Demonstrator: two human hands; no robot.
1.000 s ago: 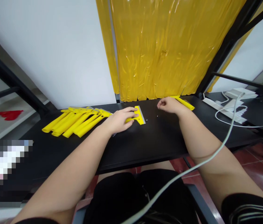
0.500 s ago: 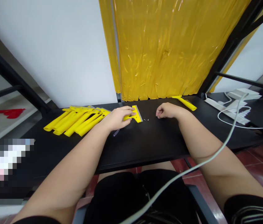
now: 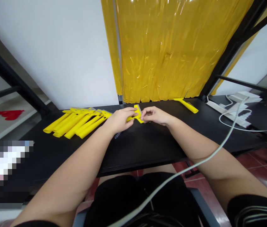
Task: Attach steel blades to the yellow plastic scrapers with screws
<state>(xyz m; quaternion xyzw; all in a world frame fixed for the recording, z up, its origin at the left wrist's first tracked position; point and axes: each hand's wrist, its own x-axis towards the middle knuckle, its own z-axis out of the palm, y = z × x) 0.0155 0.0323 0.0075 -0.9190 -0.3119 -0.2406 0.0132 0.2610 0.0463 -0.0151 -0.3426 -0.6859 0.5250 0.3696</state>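
Note:
My left hand [image 3: 122, 120] is closed around the handle of a yellow scraper [image 3: 137, 111], whose head with a grey blade edge points right, just above the black tabletop. At that head, my right hand [image 3: 154, 116] has thumb and fingertips pinched together, touching its lower right part. Anything small between those fingertips is hidden. A small screwdriver with a clear handle [image 3: 117, 135] lies partly covered below my left hand. To the left, several more yellow scrapers [image 3: 76, 121] are heaped together, handles towards me.
One yellow scraper [image 3: 189, 105] lies alone at the back right. Beyond it stand a white power strip [image 3: 228, 113] and cables. A pale cable [image 3: 183, 171] crosses in front of my right forearm. Yellow plastic sheeting [image 3: 166, 56] and a white panel [image 3: 76, 53] border the table's back.
My right hand has moved left from the bare tabletop to the scraper's head, over where two small screws lay. My left hand keeps its hold on the scraper.

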